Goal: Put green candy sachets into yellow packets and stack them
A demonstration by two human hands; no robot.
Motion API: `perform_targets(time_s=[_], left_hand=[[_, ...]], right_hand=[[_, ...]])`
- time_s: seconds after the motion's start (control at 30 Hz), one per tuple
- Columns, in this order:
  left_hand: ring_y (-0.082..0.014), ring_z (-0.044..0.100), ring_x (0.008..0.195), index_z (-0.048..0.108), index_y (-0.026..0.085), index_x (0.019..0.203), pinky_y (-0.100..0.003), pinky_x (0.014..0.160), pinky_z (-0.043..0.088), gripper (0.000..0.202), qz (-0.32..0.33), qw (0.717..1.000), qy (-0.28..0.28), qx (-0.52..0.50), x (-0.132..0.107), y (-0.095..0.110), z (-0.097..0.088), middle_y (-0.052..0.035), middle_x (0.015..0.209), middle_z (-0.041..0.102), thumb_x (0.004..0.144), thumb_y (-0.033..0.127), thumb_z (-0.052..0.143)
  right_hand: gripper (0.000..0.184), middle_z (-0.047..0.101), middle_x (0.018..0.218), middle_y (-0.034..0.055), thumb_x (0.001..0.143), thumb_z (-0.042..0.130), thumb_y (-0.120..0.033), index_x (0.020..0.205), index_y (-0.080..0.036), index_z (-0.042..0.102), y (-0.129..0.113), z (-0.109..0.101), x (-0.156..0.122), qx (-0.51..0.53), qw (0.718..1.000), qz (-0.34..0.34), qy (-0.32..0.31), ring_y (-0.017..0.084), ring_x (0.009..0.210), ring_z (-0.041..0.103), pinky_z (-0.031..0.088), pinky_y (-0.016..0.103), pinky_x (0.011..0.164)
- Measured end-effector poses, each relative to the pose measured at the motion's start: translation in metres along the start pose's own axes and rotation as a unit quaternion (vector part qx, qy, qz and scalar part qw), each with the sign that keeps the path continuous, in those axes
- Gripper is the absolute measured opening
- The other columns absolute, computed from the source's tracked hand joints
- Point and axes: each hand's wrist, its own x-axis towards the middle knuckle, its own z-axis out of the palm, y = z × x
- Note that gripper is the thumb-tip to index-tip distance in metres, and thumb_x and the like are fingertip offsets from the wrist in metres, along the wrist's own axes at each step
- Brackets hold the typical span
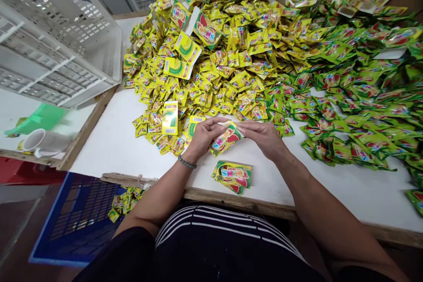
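Both hands meet over the white table (pixel 139 163), holding one small yellow-green printed box (pixel 226 140) between them. My left hand (pixel 205 135) grips its left side, thumb on top. At its upper right end my right hand (pixel 261 134) pinches the box edge, where a bit of white card shows. Just below the hands lie a few similar flat boxes (pixel 233 176), stacked askew near the table's front edge. Beside my left hand sits another yellow box (pixel 194 125), partly hidden by it. A yellow box (pixel 170 117) stands farther left against the sachets.
Yellow sachets (pixel 231 61) form a big heap at the back, with green sachets (pixel 346 136) spread to the right. A white crate (pixel 66 39) is at the left, near a white mug (pixel 46 139). Below the edge is a blue crate (pixel 76 216) holding sachets.
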Motion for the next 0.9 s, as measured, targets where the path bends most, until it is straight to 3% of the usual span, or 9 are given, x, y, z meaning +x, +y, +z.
perform_targets(time_s=[0.13,0.3,0.47,0.57,0.67,0.73,0.8,0.87,0.9], left_hand=[[-0.0105,0.064,0.059,0.069,0.013,0.096,-0.022,0.059,0.048,0.053,0.001,0.999,0.035,-0.022,0.0,0.0,0.002,0.0002,0.069,0.071,0.054,0.037,0.09],[-0.0075,0.057,0.052,0.065,0.015,0.106,-0.02,0.054,0.042,0.06,0.036,0.996,0.083,-0.021,0.0,-0.004,0.005,0.0058,0.06,0.065,0.057,0.04,0.088],[-0.0067,0.053,0.051,0.06,0.016,0.109,-0.019,0.052,0.038,0.06,0.057,0.994,0.092,-0.008,-0.001,-0.003,0.003,0.0075,0.059,0.061,0.062,0.043,0.085],[-0.0058,0.048,0.047,0.057,0.017,0.109,-0.019,0.05,0.035,0.06,0.045,0.996,0.072,0.002,-0.006,0.002,0.003,0.0096,0.056,0.057,0.063,0.044,0.085],[-0.0057,0.048,0.047,0.058,0.017,0.103,-0.019,0.049,0.035,0.052,-0.008,0.996,-0.052,0.072,-0.014,0.009,0.005,0.0064,0.06,0.062,0.066,0.045,0.083],[-0.0082,0.055,0.056,0.061,0.016,0.099,-0.021,0.055,0.04,0.046,-0.039,0.971,-0.175,0.155,-0.018,0.012,0.006,0.0001,0.071,0.069,0.07,0.045,0.08],[-0.0124,0.061,0.07,0.065,0.015,0.094,-0.025,0.066,0.046,0.038,-0.004,0.947,-0.198,0.255,-0.018,0.014,0.001,-0.005,0.082,0.071,0.075,0.046,0.075],[-0.0159,0.063,0.079,0.066,0.016,0.09,-0.028,0.074,0.048,0.032,0.068,0.917,-0.058,0.389,-0.015,0.014,-0.009,-0.0071,0.088,0.07,0.082,0.047,0.069],[-0.018,0.063,0.082,0.065,0.016,0.09,-0.03,0.076,0.048,0.03,0.091,0.88,0.044,0.464,-0.013,0.014,-0.016,-0.0081,0.09,0.07,0.084,0.046,0.066]], right_hand=[[0.023,0.077,0.106,0.0046,0.082,0.066,-0.035,0.1,-0.027,0.079,-0.007,0.007,-0.005,-0.075,0.996,-0.039,0.024,0.024,0.102,0.069,0.052,0.043,0.096],[0.041,0.065,0.132,0.0066,0.09,0.056,-0.038,0.126,-0.024,0.067,-0.011,0.025,-0.014,-0.078,0.997,-0.001,0.021,0.026,0.125,0.059,0.045,0.046,0.108],[0.049,0.061,0.138,0.01,0.09,0.055,-0.042,0.135,-0.022,0.06,-0.012,0.044,-0.019,-0.148,0.985,-0.078,0.046,0.026,0.128,0.056,0.042,0.048,0.111],[0.041,0.069,0.127,0.009,0.093,0.048,-0.046,0.12,-0.023,0.07,-0.016,0.034,-0.013,-0.125,0.988,-0.085,0.022,0.025,0.12,0.061,0.046,0.045,0.104],[0.045,0.077,0.093,0.0069,0.095,0.042,-0.049,0.085,-0.023,0.077,-0.021,0.003,-0.004,-0.161,0.985,-0.045,0.042,0.023,0.093,0.069,0.053,0.039,0.083],[0.042,0.072,0.072,0.0058,0.092,0.051,-0.049,0.069,-0.021,0.072,-0.022,-0.025,-0.001,-0.295,0.953,0.022,0.072,0.022,0.074,0.066,0.049,0.035,0.068],[0.03,0.067,0.067,0.0053,0.084,0.065,-0.043,0.067,-0.019,0.07,-0.02,-0.048,-0.001,-0.471,0.873,0.112,0.055,0.022,0.067,0.062,0.042,0.033,0.062],[0.021,0.068,0.081,0.0085,0.076,0.076,-0.036,0.086,-0.018,0.073,-0.013,-0.062,-0.002,-0.59,0.789,0.168,0.003,0.025,0.074,0.063,0.038,0.033,0.062],[0.028,0.068,0.09,0.0107,0.074,0.078,-0.035,0.097,-0.019,0.072,-0.009,-0.064,-0.002,-0.623,0.761,0.182,-0.016,0.026,0.077,0.063,0.037,0.033,0.062]])
